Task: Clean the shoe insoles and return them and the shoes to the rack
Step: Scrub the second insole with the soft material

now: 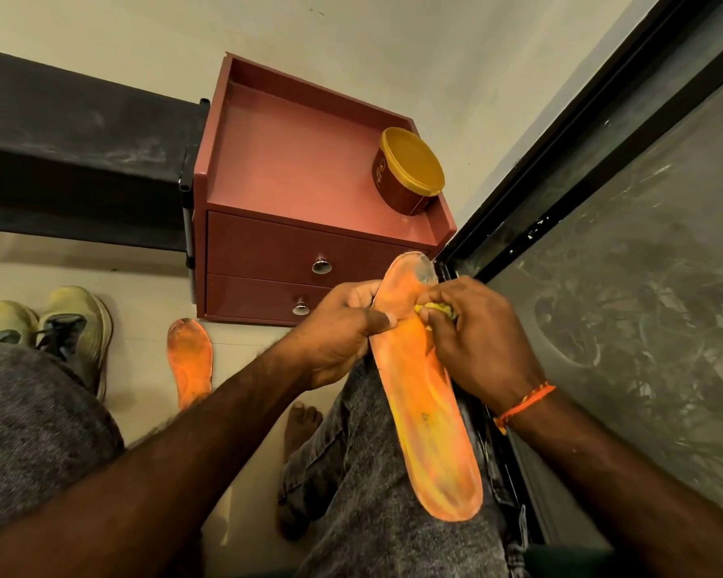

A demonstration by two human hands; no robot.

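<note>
insole (426,394) pinched near toe by left hand (343,331) | right hand (476,335) bunches cloth (437,309), scrubbing | risk: unsupported heel flexes, slips off knee

A long orange foam insole (426,394) lies along the person's grey-denim right thigh (376,494), between both hands. A second orange insole (191,360) lies on the floor, right of the pale green running shoes (59,327). A round yellow-lidded tub (410,177) stands at the right edge of the red two-drawer cabinet (293,168).

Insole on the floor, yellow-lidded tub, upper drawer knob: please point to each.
insole on the floor (191,360), head view, middle of its top face
yellow-lidded tub (412,166), head view, lid
upper drawer knob (322,266), head view, knob face
</note>
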